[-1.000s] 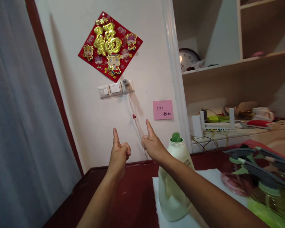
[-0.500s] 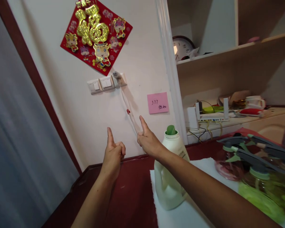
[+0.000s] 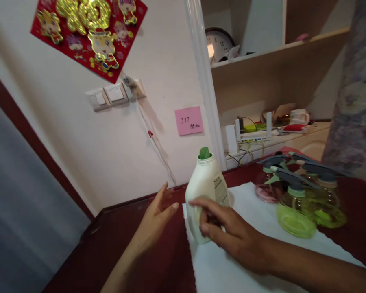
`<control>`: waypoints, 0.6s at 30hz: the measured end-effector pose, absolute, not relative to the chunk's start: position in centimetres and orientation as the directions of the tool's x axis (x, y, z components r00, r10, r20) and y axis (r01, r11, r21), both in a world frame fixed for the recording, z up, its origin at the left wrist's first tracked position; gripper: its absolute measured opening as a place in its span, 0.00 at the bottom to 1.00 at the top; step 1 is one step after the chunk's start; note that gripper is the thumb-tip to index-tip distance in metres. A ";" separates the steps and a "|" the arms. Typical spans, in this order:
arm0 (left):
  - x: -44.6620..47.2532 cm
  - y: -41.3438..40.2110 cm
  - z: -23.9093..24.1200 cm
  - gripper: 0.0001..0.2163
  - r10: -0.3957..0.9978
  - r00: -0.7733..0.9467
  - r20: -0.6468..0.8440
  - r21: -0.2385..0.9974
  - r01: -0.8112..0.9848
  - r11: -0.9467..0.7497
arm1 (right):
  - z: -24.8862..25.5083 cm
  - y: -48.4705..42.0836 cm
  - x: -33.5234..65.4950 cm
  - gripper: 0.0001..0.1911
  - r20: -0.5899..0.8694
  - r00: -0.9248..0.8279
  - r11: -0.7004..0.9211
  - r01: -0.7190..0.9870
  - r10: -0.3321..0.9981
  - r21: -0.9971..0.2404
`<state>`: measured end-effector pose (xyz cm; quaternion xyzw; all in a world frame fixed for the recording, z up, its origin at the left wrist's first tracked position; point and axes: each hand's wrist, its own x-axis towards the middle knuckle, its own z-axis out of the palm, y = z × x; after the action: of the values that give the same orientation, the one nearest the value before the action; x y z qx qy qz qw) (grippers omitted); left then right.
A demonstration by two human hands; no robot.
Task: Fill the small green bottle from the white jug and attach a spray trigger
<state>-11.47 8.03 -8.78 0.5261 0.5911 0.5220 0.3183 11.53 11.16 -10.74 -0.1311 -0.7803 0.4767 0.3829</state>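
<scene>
A pale green plastic jug [image 3: 203, 179] with a green pouring spout [image 3: 204, 153] in its uncapped mouth stands upright on a white sheet [image 3: 215, 268]. My left hand [image 3: 157, 211] is just left of the jug, fingers spread, holding nothing. In front of the jug's handle side is my right hand [image 3: 234, 236], its index finger stretched out and the other fingers loosely bent. It hides the jug's lower right part. Whether it touches the jug I cannot tell. No object shows in its fingers.
Several spray bottles [image 3: 297, 217] with coloured liquid stand at the right on the dark red table [image 3: 158, 260]. Behind them a white router [image 3: 253, 140] sits on a shelf. A white cord [image 3: 158, 148] hangs down the wall beside a pink note [image 3: 189, 121].
Both hands have come down from raised pointing poses. My left hand has spread its fingers, and my right hand has dropped in front of the jug. The view has shifted right and down.
</scene>
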 end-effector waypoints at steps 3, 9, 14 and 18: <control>-10.3 8.7 -10.2 0.35 0.974 -0.166 0.155 0.962 0.248 -0.111 | -13.8 9.3 15.7 0.24 0.215 -0.773 0.510 0.159 0.597 -0.845; -7.8 11.0 -12.3 0.25 0.979 -0.118 0.167 0.966 0.217 -0.139 | -20.4 8.2 19.5 0.24 0.079 -0.712 0.457 0.359 0.698 -0.814; -6.0 12.3 -13.9 0.23 0.928 -0.308 0.209 0.961 0.240 -0.137 | -23.6 8.8 19.0 0.22 0.198 -0.640 0.532 0.385 0.743 -0.754; -4.9 12.8 -14.5 0.22 0.878 -0.410 0.247 0.952 0.273 -0.141 | -25.4 10.0 18.3 0.23 0.215 -0.721 0.617 0.355 0.659 -0.702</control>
<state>-4.93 12.80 -14.51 0.4777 0.6022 0.5849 0.2589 18.31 10.01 -25.43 -0.2917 -0.8686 0.3259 0.2330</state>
